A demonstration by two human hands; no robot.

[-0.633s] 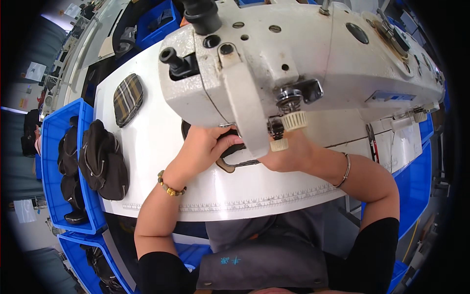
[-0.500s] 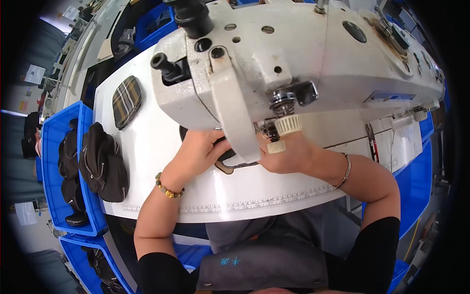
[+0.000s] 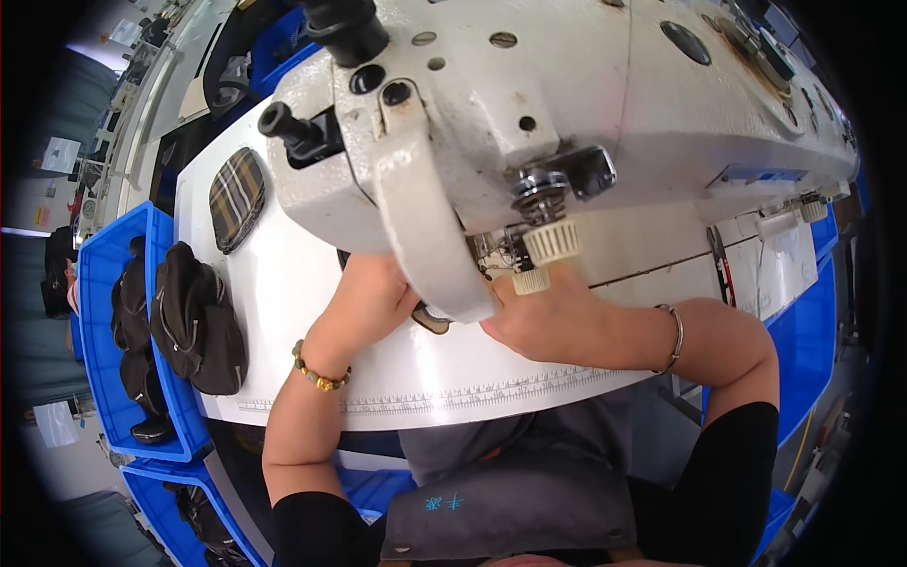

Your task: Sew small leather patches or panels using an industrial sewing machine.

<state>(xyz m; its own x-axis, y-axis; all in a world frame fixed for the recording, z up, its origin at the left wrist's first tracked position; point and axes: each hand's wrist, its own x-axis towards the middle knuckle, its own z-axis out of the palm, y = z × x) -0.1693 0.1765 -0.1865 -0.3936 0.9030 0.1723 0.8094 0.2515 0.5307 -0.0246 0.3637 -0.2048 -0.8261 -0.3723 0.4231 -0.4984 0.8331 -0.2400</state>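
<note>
A white sewing machine (image 3: pixel 453 123) fills the upper middle, and both hands are under its head beside the needle area. My left hand (image 3: pixel 370 298) is closed on a small dark fabric piece with a tan patch (image 3: pixel 432 324) at its near edge. Most of that piece is hidden by the hand and the machine's curved white lever (image 3: pixel 425 227). Right of the lever, my right hand (image 3: pixel 543 317) is closed with fingers curled, below the cream tension knobs (image 3: pixel 552 242). Its fingertips, and whatever they hold, are hidden.
On the white table (image 3: pixel 293 321) lies a plaid fabric piece (image 3: pixel 237 200) at the left. Black pouches (image 3: pixel 196 321) rest by a blue bin (image 3: pixel 189 416) holding more. Red-and-black handled snips (image 3: pixel 721 266) lie at the right. A printed ruler (image 3: pixel 444 397) follows the front edge.
My right hand has shifted slightly toward the table's front edge, and its fingers are more curled. Less of the dark piece shows between the hands. The view has shifted a little.
</note>
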